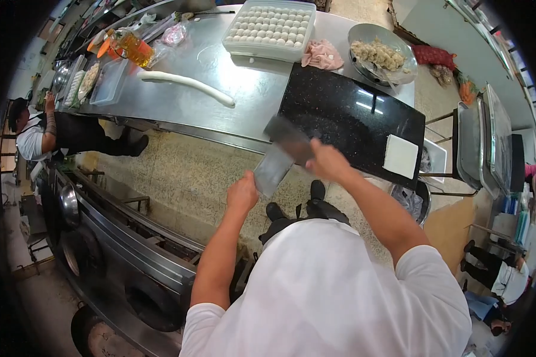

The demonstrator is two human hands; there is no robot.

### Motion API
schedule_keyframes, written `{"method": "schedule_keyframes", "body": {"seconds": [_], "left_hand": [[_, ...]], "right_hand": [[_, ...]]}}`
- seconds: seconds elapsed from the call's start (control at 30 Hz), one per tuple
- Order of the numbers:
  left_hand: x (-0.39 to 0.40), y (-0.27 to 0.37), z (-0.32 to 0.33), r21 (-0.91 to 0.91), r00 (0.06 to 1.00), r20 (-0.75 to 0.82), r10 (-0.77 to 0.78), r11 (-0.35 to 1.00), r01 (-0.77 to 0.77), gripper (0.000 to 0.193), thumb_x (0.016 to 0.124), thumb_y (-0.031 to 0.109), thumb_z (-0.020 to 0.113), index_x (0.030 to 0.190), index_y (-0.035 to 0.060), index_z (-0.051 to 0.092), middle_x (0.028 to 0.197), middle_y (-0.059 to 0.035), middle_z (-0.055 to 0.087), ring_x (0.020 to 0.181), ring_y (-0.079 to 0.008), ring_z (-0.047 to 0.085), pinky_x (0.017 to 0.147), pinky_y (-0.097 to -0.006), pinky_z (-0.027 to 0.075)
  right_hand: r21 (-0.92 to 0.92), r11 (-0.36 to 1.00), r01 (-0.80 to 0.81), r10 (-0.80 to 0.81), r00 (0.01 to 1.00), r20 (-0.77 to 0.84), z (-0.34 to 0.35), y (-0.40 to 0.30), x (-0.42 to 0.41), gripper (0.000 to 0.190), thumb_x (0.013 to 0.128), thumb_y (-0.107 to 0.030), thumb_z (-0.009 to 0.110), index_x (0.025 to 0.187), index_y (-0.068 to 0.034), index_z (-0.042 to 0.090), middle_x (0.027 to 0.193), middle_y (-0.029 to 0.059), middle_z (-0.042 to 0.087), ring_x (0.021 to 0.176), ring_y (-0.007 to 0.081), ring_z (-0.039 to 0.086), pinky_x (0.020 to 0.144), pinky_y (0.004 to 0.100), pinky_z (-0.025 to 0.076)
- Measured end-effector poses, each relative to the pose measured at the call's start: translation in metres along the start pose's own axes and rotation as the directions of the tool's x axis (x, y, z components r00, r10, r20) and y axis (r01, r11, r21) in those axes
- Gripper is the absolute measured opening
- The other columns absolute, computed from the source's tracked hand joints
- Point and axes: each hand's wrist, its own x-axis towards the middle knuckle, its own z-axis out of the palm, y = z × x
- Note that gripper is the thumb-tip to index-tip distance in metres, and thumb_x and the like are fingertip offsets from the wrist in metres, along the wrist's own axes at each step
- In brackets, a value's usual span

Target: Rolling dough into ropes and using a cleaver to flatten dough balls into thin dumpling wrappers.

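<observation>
My left hand [242, 192] grips a flat, greyish rectangular piece [273, 171], perhaps a second blade or a sharpening slab; I cannot tell which. In my right hand [329, 161] is a cleaver [290, 139], blurred, its broad blade overlapping the upper end of that piece. Both are over the near edge of the steel table [192, 111]. A black stone slab [339, 107] lies on the table just beyond, with a white rectangular block [401, 156] at its near right corner. To the left rests a long white dough roll [187, 85].
Rows of white dough balls fill a plastic box [268, 47] by a pink cloth [322, 54]. A metal bowl [355, 33] holds filling. An oil bottle [136, 48] stands at the left. One person [38, 134] is at the far left; a metal stove [129, 250] runs behind me.
</observation>
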Motion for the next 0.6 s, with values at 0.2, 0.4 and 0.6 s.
{"method": "schedule_keyframes", "body": {"seconds": [0.2,0.4,0.6], "left_hand": [[0.004,-0.001,-0.013,-0.023,0.996,0.085,0.007,1.0,-0.005,0.026,0.088,0.013,0.063,0.11,0.0024,0.053,0.096,-0.0262,0.073,0.091,-0.0461,0.071,0.082,-0.0575,0.055],[0.009,-0.002,-0.031,-0.026,0.991,0.123,0.056,0.998,-0.053,0.027,0.089,0.012,0.062,0.113,0.0022,0.054,0.1,-0.0261,0.073,0.095,-0.0457,0.071,0.083,-0.0567,0.056],[0.01,-0.004,-0.031,-0.032,0.989,0.09,0.117,0.993,-0.114,0.026,0.089,0.01,0.061,0.113,0.0011,0.054,0.098,-0.0266,0.073,0.095,-0.0458,0.071,0.083,-0.0552,0.056]], "right_hand": [[-0.085,0.995,-0.052,0.052,0.999,0.005,0.009,-0.024,-0.016,0.043,0.092,-0.021,0.072,0.118,0.004,0.049,0.099,0.0325,0.07,0.101,0.0505,0.067,0.086,0.0544,0.054],[-0.042,0.993,-0.113,0.104,0.978,-0.181,0.021,-0.023,-0.024,0.042,0.092,-0.021,0.072,0.117,0.003,0.049,0.1,0.0332,0.069,0.103,0.05,0.067,0.089,0.0542,0.053],[0.055,0.986,-0.158,0.167,0.945,-0.281,0.007,-0.011,-0.01,0.048,0.088,-0.026,0.076,0.114,0.004,0.049,0.103,0.035,0.068,0.104,0.0538,0.065,0.093,0.0561,0.051]]}}
